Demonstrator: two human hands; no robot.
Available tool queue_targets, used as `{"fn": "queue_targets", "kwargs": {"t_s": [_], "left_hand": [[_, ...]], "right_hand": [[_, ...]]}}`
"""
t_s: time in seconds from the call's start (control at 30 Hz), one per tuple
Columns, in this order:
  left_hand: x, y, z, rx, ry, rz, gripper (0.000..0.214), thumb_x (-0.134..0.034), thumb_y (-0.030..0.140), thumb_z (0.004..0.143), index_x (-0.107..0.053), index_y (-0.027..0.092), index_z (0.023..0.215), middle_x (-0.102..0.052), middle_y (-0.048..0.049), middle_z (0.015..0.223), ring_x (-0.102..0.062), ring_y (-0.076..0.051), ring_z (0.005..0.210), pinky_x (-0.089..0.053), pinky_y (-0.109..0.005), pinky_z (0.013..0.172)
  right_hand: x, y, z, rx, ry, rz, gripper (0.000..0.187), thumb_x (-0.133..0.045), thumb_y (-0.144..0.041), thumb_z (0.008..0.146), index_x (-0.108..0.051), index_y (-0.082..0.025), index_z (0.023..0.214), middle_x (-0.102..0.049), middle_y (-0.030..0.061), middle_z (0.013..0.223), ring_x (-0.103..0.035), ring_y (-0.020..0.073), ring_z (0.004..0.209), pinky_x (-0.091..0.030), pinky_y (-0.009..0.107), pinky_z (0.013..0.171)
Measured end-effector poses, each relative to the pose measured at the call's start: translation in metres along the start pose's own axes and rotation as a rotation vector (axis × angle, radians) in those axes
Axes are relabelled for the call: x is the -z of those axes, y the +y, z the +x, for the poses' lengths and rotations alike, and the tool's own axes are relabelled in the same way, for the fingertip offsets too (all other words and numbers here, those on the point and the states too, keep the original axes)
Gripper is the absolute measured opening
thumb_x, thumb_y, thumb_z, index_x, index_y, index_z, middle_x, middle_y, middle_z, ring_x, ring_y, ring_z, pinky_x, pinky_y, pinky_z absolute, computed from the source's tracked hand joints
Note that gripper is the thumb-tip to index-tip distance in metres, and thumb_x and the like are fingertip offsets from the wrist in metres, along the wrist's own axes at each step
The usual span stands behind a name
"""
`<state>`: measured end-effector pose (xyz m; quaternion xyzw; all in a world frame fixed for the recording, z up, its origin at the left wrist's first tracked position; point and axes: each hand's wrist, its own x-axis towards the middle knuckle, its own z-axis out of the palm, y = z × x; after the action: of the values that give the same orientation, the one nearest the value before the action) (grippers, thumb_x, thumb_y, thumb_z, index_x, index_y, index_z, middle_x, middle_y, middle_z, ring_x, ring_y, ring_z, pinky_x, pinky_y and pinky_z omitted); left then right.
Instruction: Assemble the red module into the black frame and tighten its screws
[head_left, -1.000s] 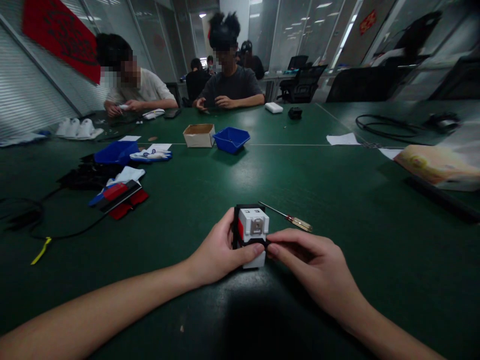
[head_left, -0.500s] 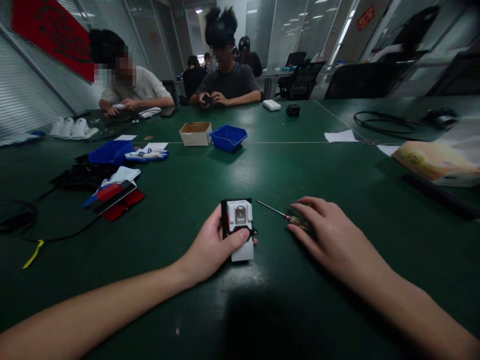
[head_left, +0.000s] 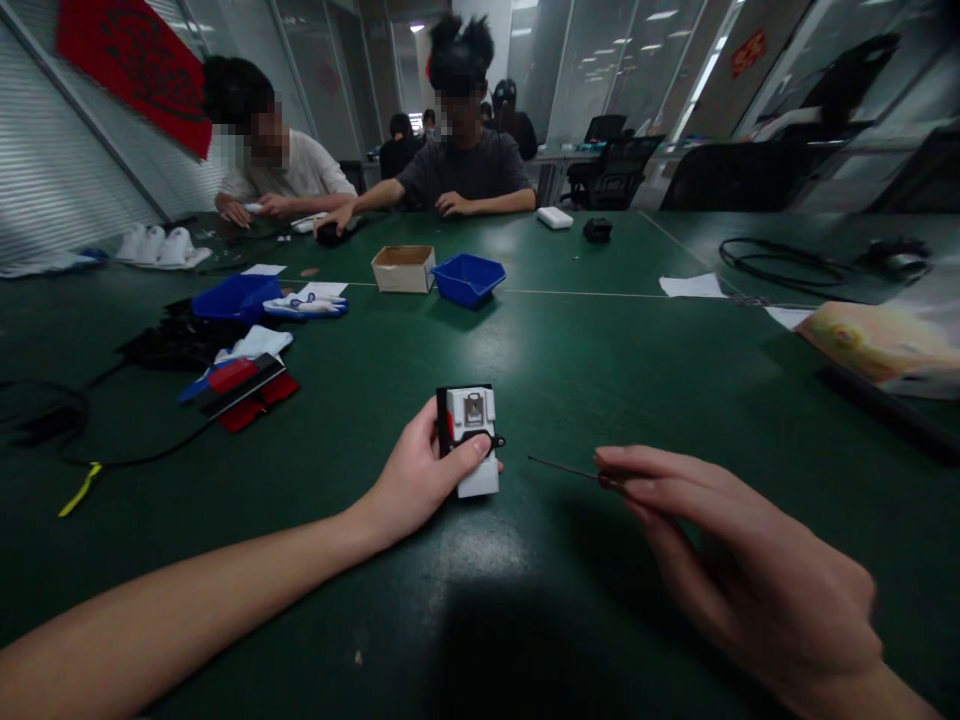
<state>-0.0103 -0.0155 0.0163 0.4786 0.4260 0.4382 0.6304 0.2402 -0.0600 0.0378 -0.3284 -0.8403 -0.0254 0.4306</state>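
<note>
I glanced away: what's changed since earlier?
The right hand released the white device, moved right and picked up the screwdriver. The left hand kept its grip, shifting the device slightly left. Opposite, a co-worker's hand reached toward the picture's left. The cardboard box and blue tray beside it stayed put.

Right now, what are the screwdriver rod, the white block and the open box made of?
Screwdriver rod: probably metal, being thin and straight, though it looks dull here. White block: likely hard plastic, smooth, with crisp, molded-looking edges. Open box: probably cardboard, matte, with pale outside walls and a browner inside.
</note>
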Motion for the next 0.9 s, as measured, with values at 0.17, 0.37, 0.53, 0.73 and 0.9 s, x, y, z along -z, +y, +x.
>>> {"fn": "queue_targets", "kwargs": {"t_s": [0.17,0.37,0.53,0.73,0.9], "left_hand": [[-0.001,0.001,0.0,-0.009,0.005,0.039,0.056,-0.081,0.046,0.077,-0.051,0.015,0.113,-0.068,-0.0073,0.102,-0.075,-0.022,0.082,-0.062,-0.031,0.07],[-0.001,0.001,0.0,-0.016,0.005,0.1,0.056,-0.079,0.046,0.078,-0.05,0.014,0.114,-0.069,-0.0077,0.1,-0.074,-0.021,0.081,-0.061,-0.031,0.071],[-0.002,0.0,-0.001,-0.089,-0.001,0.156,0.052,-0.077,0.044,0.08,-0.052,0.014,0.114,-0.068,-0.0079,0.099,-0.072,-0.022,0.085,-0.06,-0.032,0.072],[-0.002,0.0,-0.002,-0.085,-0.008,0.156,0.049,-0.076,0.042,0.08,-0.052,0.015,0.113,-0.067,-0.0077,0.1,-0.072,-0.023,0.086,-0.06,-0.032,0.072],[-0.001,-0.001,-0.001,-0.072,-0.015,0.128,0.047,-0.076,0.042,0.082,-0.051,0.016,0.113,-0.065,-0.0054,0.099,-0.072,-0.021,0.083,-0.06,-0.032,0.073]], "right_hand": [[0.016,-0.005,-0.021,0.027,-0.048,0.088,0.047,-0.058,-0.002,0.088,-0.057,-0.02,0.132,-0.067,0.0117,0.132,-0.07,0.025,0.113,-0.064,0.035,0.091],[0.018,0.003,-0.022,0.115,-0.152,0.108,0.048,-0.063,-0.01,0.09,-0.055,-0.017,0.137,-0.062,0.0143,0.138,-0.068,0.0273,0.117,-0.063,0.034,0.094],[0.013,0.004,-0.019,0.139,-0.171,0.118,0.049,-0.063,-0.013,0.093,-0.052,-0.014,0.141,-0.062,0.0165,0.138,-0.065,0.0275,0.121,-0.061,0.036,0.095],[0.018,0.007,-0.022,0.142,-0.157,0.094,0.048,-0.062,-0.012,0.092,-0.054,-0.018,0.139,-0.064,0.0138,0.136,-0.069,0.0267,0.116,-0.064,0.034,0.09],[0.017,0.006,-0.019,0.172,-0.164,0.008,0.044,-0.059,-0.012,0.094,-0.056,-0.019,0.137,-0.062,0.0125,0.137,-0.067,0.0255,0.118,-0.062,0.036,0.094]]}}
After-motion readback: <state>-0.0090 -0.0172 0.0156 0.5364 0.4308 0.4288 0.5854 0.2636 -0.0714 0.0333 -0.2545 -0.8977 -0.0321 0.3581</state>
